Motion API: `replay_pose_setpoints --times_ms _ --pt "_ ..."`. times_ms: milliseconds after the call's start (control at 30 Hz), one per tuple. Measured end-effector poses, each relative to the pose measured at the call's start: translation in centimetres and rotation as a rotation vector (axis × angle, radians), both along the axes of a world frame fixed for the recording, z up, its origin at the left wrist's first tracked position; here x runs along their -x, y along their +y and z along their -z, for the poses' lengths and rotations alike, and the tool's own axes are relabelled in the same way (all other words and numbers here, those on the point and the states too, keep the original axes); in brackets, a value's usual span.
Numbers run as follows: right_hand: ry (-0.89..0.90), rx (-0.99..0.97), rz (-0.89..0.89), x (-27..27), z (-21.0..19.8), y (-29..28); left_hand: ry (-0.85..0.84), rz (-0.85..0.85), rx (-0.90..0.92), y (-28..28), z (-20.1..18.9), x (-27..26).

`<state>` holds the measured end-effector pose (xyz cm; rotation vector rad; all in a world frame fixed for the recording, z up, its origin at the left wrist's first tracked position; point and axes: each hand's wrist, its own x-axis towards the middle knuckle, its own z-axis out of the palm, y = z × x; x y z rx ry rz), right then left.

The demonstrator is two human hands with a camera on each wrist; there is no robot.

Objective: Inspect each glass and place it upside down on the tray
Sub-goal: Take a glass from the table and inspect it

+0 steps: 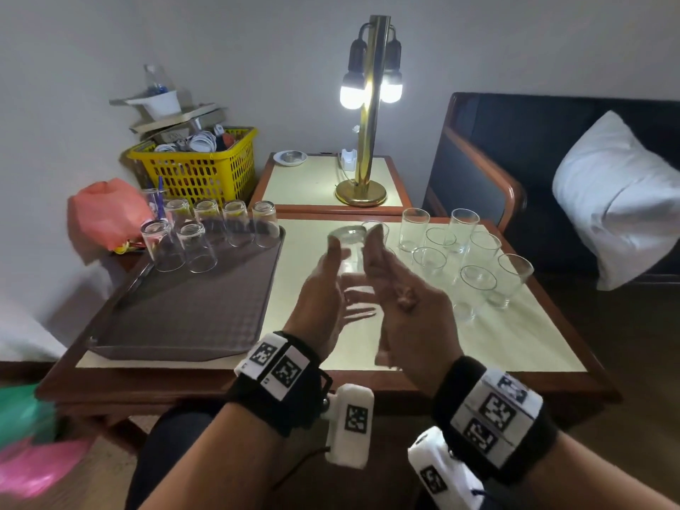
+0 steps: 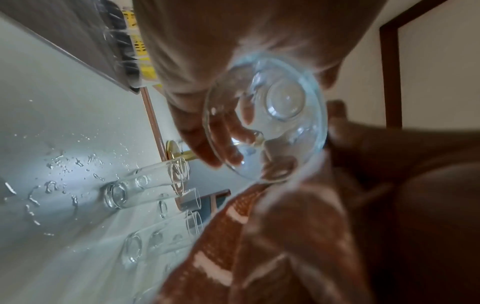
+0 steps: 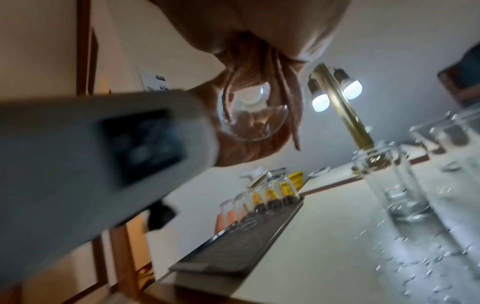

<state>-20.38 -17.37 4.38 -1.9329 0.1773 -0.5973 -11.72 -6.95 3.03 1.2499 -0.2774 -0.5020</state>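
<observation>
Now, held glass (image 1: pixel 351 255): raised above the tabletop (image 1: pixel 515 344) between both hands, base away from the person, mouth toward the wrists; motion blur smears its lower half in the head view.
Left hand (image 1: pixel 318 292): pressed to the left side of the glass, fingers (image 2: pixel 223 131) fairly straight along its wall, seen through it in the left wrist view.
Right hand (image 1: pixel 401 292): against the right side, fingers curved round the wall; how tightly, I cannot tell, since the palm hides the contact.
Tray (image 1: pixel 191 318): dark, on the left part of the tabletop; seven glasses (image 1: pixel 198 248) stand upside down along its far end.
Waiting glasses (image 1: pixel 474 285): upright, grouped on the right part of the tabletop; one is partly hidden behind the hands, so the count is unsure.
Tabletop surface: scattered water drops (image 3: pixel 420 265) show in the wrist views.
Lamp (image 1: pixel 368 115): lit, on the side table behind.
Yellow basket (image 1: pixel 198 171): behind the tray; contents too jumbled to make out.
</observation>
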Motion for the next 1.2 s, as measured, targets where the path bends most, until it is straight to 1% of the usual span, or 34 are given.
replay_pose_setpoints --times_ms 67,100,167,200,233,267,300,333,367,400,433,467,500,533,567,600,633,667,700,733,767,800,833,867,900,933,967,1000,1067,1100,1133,1167,1200 --pt "0.031 -0.118 0.02 -0.5 -0.6 -1.0 -0.037 0.049 -0.057 -0.1 0.0 0.1" --pt "0.022 -0.135 0.007 -0.6 -0.7 -1.0 -0.051 0.003 -0.06 -0.2 0.0 0.0" --pt "0.003 -0.016 -0.013 -0.1 -0.5 0.0 -0.036 -0.127 -0.02 -0.4 -0.2 -0.1" --pt "-0.007 0.025 -0.031 0.1 -0.4 0.4 -0.014 -0.145 0.005 -0.5 -0.2 -0.1" --pt "0.001 0.034 -0.024 -0.1 -0.3 0.3 0.008 -0.116 0.02 -0.4 -0.1 -0.1" --pt "0.031 -0.005 -0.009 -0.4 -0.5 -0.1 0.008 -0.059 0.005 -0.4 -0.1 0.0" --pt "0.051 -0.081 0.007 -0.7 -1.0 -0.7 -0.019 -0.009 -0.033 -0.5 -0.2 0.0" --pt "0.049 -0.141 0.015 -0.9 -1.2 -1.0 -0.049 0.005 -0.059 -0.5 -0.2 0.1" --pt "0.031 -0.143 0.018 -0.9 -1.4 -1.0 -0.071 -0.032 -0.065 -0.6 -0.2 0.0" --pt "0.016 -0.091 0.015 -0.7 -1.4 -0.6 -0.071 -0.092 -0.044 -0.6 -0.4 -0.1" --pt "-0.003 -0.032 -0.012 -0.4 -1.1 -0.1 -0.049 -0.132 -0.001 -0.7 -0.5 -0.3" --pt "-0.012 0.002 -0.033 -0.2 -1.0 0.3 -0.012 -0.134 0.033 -0.5 -0.6 -0.2" --pt "-0.004 0.015 -0.018 -0.4 -0.8 0.1 0.025 -0.094 0.049 -0.4 -0.6 -0.1" --pt "0.015 -0.021 0.005 -0.8 -1.0 -0.4 0.031 -0.045 0.038 -0.4 -0.7 -0.1" --pt "0.027 -0.082 0.027 -1.0 -1.4 -0.9 0.005 -0.002 0.009 -0.5 -0.7 0.1" --pt "0.024 -0.126 0.033 -1.2 -1.7 -1.2 -0.025 0.003 -0.012 -0.6 -0.7 0.2" --pt "0.007 -0.119 0.026 -1.2 -1.8 -1.1 -0.049 -0.038 -0.024 -0.7 -0.7 0.2" --pt "-0.012 -0.059 0.018 -1.0 -1.6 -0.7 -0.057 -0.103 -0.016 -0.8 -0.8 0.0" --pt "-0.025 -0.006 -0.007 -0.6 -1.2 -0.1 -0.043 -0.144 0.018 -0.8 -0.9 -0.1" --pt "-0.023 0.011 -0.028 -0.3 -0.9 0.3 -0.021 -0.152 0.038 -0.6 -0.9 -0.1" --pt "-0.001 -0.004 -0.016 -0.4 -0.8 0.1 0.001 -0.11 0.038 -0.5 -0.7 -0.1" --pt "0.023 -0.058 0.004 -0.7 -1.0 -0.4 0.001 -0.05 0.008 -0.5 -0.7 0.0" --pt "0.041 -0.126 0.032 -0.9 -1.4 -0.9 -0.037 0.006 -0.037 -0.6 -0.6 0.1" --pt "0.039 -0.168 0.043 -0.9 -1.8 -1.1 -0.072 0.013 -0.067 -0.8 -0.5 0.3" --pt "0.028 -0.154 0.043 -0.8 -1.8 -1.0 -0.101 -0.029 -0.074 -0.8 -0.4 0.2" --pt "0.008 -0.088 0.041 -0.5 -1.5 -0.6 -0.106 -0.092 -0.051 -0.8 -0.5 0.1" --pt "-0.019 -0.026 0.02 0.0 -1.2 0.1 -0.09 -0.124 -0.011 -0.7 -0.7 0.0" --pt "-0.036 0.005 0.009 0.3 -0.8 0.5 -0.056 -0.118 0.013 -0.5 -0.8 0.0" --pt "-0.007 -0.027 0.035 -0.2 -0.9 -0.1 -0.013 -0.003 0.004 -0.1 -0.9 0.1" --pt "0.013 -0.082 0.051 -0.5 -1.3 -0.7 -0.043 0.047 -0.04 0.0 -0.8 0.1" --pt "0.015 -0.127 0.054 -0.6 -1.7 -1.0 -0.072 0.051 -0.066 -0.1 -0.8 0.2" --pt "0.007 -0.131 0.046 -0.7 -1.9 -1.1 -0.092 0.003 -0.067 -0.2 -0.8 0.2" --pt "-0.006 -0.091 0.031 -0.5 -1.8 -0.8 -0.094 -0.062 -0.054 -0.3 -1.1 0.1"
